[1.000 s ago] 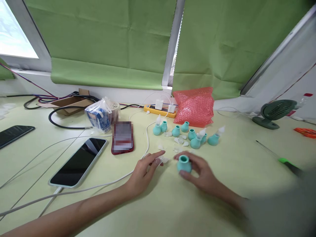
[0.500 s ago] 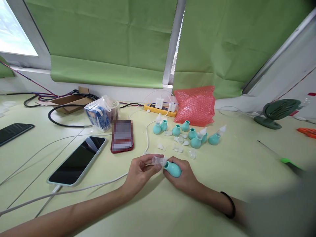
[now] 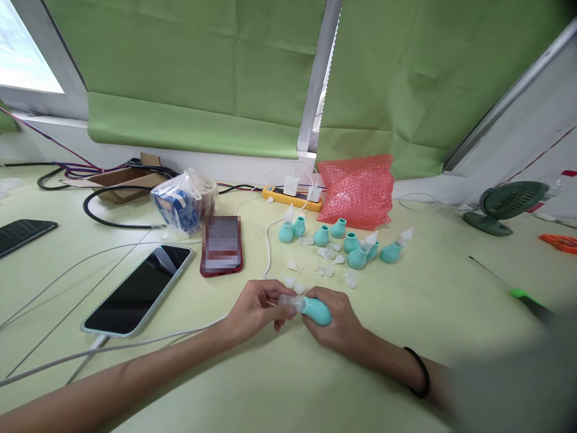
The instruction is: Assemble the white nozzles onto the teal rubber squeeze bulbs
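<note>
My right hand (image 3: 339, 319) is wrapped round a teal squeeze bulb (image 3: 317, 311), which lies on its side with its mouth pointing left. Between the fingertips of my left hand (image 3: 258, 310) is a clear plastic tube (image 3: 295, 302), its right end meeting the bulb's mouth. How far it sits inside I cannot tell. Beyond my hands stand several more teal bulbs (image 3: 321, 237), some fitted with a clear pointed nozzle (image 3: 406, 236). Small clear plastic pieces (image 3: 323, 270) lie scattered between those bulbs and my hands.
A red-cased phone (image 3: 221, 246) and a larger phone (image 3: 139, 291) on a cable lie to the left. Behind the bulbs are a yellow power strip (image 3: 288, 199) and a pink bubble-wrap bag (image 3: 356, 192). Rightward are a green fan (image 3: 511, 201) and a green-handled screwdriver (image 3: 523, 294).
The tube now lines up straight with the bulb's mouth. My left fingers have shifted along it, with some fingers now showing below. Small clear pieces beyond my fingertips have come into view.
</note>
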A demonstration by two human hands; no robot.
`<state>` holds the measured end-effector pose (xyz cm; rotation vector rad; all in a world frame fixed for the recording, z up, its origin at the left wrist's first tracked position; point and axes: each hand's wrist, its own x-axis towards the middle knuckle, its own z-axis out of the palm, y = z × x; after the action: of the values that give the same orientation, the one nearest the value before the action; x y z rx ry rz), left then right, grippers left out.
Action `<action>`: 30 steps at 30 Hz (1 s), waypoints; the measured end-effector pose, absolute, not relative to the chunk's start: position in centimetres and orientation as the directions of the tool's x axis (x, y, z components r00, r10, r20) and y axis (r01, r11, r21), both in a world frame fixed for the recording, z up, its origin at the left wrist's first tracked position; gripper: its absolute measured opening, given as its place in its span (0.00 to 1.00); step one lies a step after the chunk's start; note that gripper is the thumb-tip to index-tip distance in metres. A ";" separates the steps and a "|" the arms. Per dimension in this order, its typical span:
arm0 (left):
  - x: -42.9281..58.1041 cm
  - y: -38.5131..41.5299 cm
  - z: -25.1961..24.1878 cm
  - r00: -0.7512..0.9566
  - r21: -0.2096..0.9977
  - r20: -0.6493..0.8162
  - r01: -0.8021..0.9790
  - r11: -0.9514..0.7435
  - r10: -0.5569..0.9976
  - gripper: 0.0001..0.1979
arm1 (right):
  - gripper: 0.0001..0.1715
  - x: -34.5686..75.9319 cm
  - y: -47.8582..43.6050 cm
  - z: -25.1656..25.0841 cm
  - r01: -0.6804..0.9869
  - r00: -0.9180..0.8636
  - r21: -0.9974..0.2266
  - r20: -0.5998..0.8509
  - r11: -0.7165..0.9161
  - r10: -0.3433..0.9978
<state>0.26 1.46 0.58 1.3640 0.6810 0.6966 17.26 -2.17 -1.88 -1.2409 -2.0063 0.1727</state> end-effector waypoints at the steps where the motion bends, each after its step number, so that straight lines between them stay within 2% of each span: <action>1: 0.2 1.6 0.5 0.646 0.999 -0.019 -0.018 0.039 0.763 0.11 | 0.07 17.3 -2.2 -1.9 0.714 -0.251 -0.454 0.545 0.533 0.800; 4: 0.1 1.6 0.6 0.683 0.999 -0.001 0.035 -0.032 0.731 0.12 | 0.07 17.4 -2.2 -1.9 0.719 -0.270 -0.409 0.581 0.562 0.768; 6: 0.2 1.4 0.6 0.691 1.000 0.013 0.000 -0.018 0.722 0.13 | 0.07 17.4 -2.2 -1.8 0.712 -0.258 -0.430 0.576 0.555 0.776; 9: 0.4 1.0 0.7 0.681 0.998 0.055 -0.041 -0.037 0.730 0.13 | 0.06 17.2 -2.3 -1.5 0.650 -0.231 -0.566 0.489 0.507 0.841; 14: 0.3 0.4 1.1 0.644 0.961 0.147 0.088 -0.263 0.751 0.12 | 0.04 16.7 -2.6 -1.0 0.463 -0.260 -0.816 0.249 0.347 0.933; 18: 0.0 0.3 1.5 0.648 0.875 0.257 0.158 -0.457 0.717 0.11 | 0.05 16.6 -2.6 -0.6 0.363 -0.269 -0.900 0.147 0.242 0.952; 21: -0.1 0.4 1.7 0.677 0.838 0.292 0.160 -0.522 0.675 0.10 | 0.07 16.7 -2.4 -0.2 0.338 -0.310 -0.925 0.066 0.174 0.948; 24: 0.0 0.5 1.5 0.679 0.875 0.256 0.140 -0.464 0.688 0.10 | 0.08 16.6 -2.4 -0.1 0.310 -0.346 -0.942 0.017 0.132 0.938; 27: 0.4 0.4 1.2 0.642 0.959 0.183 0.049 -0.278 0.744 0.11 | 0.07 16.1 -2.9 -0.1 0.225 -0.297 -0.972 -0.001 0.069 0.955; 30: 0.5 0.2 1.1 0.610 0.986 0.164 -0.067 -0.156 0.775 0.10 | 0.14 15.7 -3.6 0.3 0.114 -0.306 -0.993 -0.002 0.034 0.952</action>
<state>0.52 0.17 1.14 1.5631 0.6123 0.8239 15.74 -3.60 0.28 -1.1209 -1.5347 1.3646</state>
